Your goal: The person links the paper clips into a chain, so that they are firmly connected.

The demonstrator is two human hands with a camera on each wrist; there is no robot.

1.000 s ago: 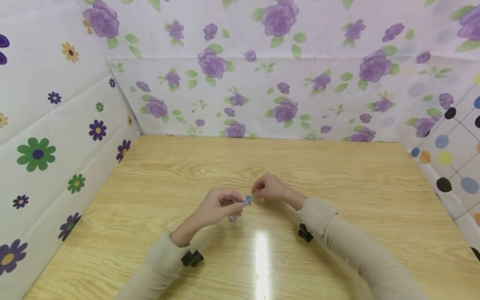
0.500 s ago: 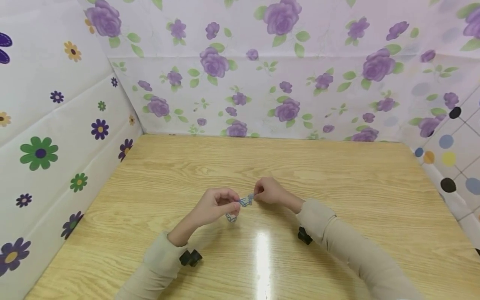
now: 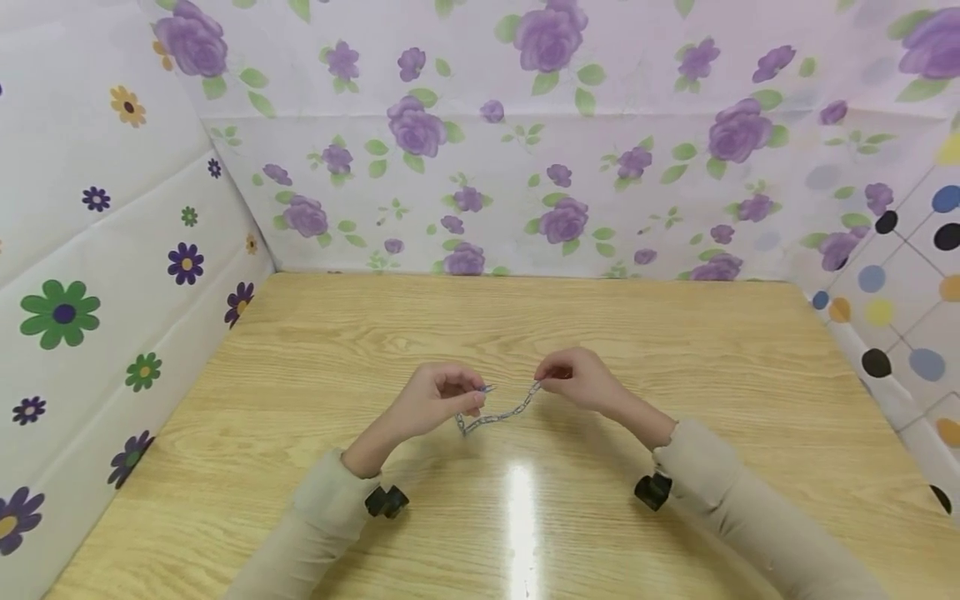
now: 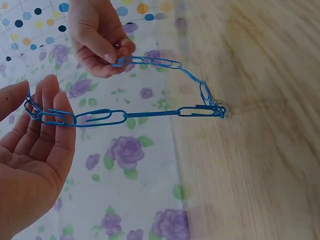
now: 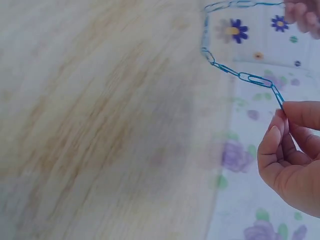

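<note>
A chain of linked blue paper clips sags in a loop between my two hands, seen up close in the left wrist view as a chain of several clips. My left hand pinches one end between thumb and fingers, and a clip tip sticks out past the fingertips. At the other end, my right hand pinches a clip with thumb and forefinger. The chain's lowest bend hangs close to the wooden table; whether it touches cannot be made out. In the right wrist view the right hand holds the chain taut near its fingertips.
The wooden table spreads around both hands, with a bright light reflection in front. A purple-flowered cloth forms the back wall. Flowered and dotted sheets close off the left and right sides. Black cameras sit at both cuffs.
My right hand first met the clips beside the left hand, took hold of an end and moved right. The bunched chain has stretched out into a hanging loop. The left hand stays nearly in place.
</note>
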